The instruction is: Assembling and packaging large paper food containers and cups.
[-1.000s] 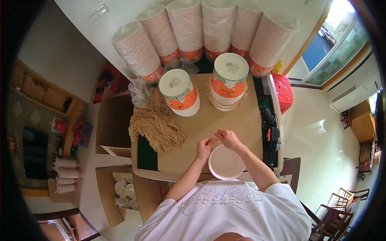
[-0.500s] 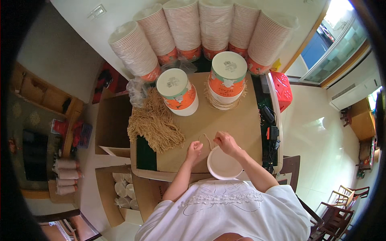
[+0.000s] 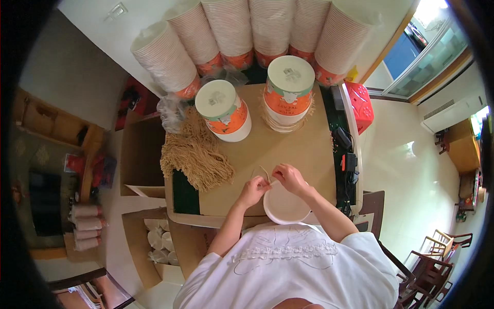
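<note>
Presently the left hand (image 3: 252,192) pinches a thin tan cord (image 3: 266,173) at the far rim of a white bucket (image 3: 286,204), which sits on the grip's near side, by the white shirt (image 3: 288,260). Close on its right, the right hand (image 3: 291,180) curls inward; whether it holds cord cannot be told. A cord bundle (image 3: 198,159) lies leftward of the grip, two upturned, orange-banded tubs (image 3: 289,102) farther off.

From my end I take this for a home, likely a living or dining room: I see a pale, glossy tiled floor (image 3: 387,165), dark brown wooden chairs (image 3: 431,275), a flat black rectangular screen (image 3: 45,198) like a television, and a sliding glass door (image 3: 436,72). Tall stacks of white-and-orange paper tubs (image 3: 271,28) and brown cardboard boxes (image 3: 135,239) lend it a workshop look.
</note>
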{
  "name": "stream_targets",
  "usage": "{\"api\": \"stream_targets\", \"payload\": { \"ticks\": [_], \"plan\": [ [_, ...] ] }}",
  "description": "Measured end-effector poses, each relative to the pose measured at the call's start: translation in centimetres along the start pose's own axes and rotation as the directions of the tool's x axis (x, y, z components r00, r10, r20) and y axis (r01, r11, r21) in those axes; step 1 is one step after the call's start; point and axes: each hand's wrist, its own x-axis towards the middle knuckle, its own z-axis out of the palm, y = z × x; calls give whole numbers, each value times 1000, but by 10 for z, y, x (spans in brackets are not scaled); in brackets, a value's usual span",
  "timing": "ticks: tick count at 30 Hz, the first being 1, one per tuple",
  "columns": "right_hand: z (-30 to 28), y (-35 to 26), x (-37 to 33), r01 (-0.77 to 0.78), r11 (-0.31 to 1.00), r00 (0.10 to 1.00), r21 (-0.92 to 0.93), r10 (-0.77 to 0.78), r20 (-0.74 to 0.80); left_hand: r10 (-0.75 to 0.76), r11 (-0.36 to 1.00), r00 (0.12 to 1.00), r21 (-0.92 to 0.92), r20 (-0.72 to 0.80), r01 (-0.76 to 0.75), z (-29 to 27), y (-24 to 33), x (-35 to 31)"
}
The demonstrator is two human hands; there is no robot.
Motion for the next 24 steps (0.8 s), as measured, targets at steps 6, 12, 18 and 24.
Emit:
{"api": "stream_targets", "payload": {
  "ticks": [6, 12, 18, 24],
  "plan": [
    [5, 0, -2, 47, 995, 997, 84, -51, 52, -62, 971, 992, -237, -109, 34, 3, -35, 6],
    [2, -10, -3, 145, 987, 988, -65, -140, 72, -41, 983, 984, -183, -172, 9, 18, -19, 8],
    [-5, -1, 2, 81, 995, 991, -56, -74, 112, -89, 972, 978, -229, -191, 44, 18, -3, 2],
    [2, -1, 3, 61, 991, 990, -118, -45, 135, 148, 988, 975, -20, -168, -154, 8, 13, -8]
  ]
}}
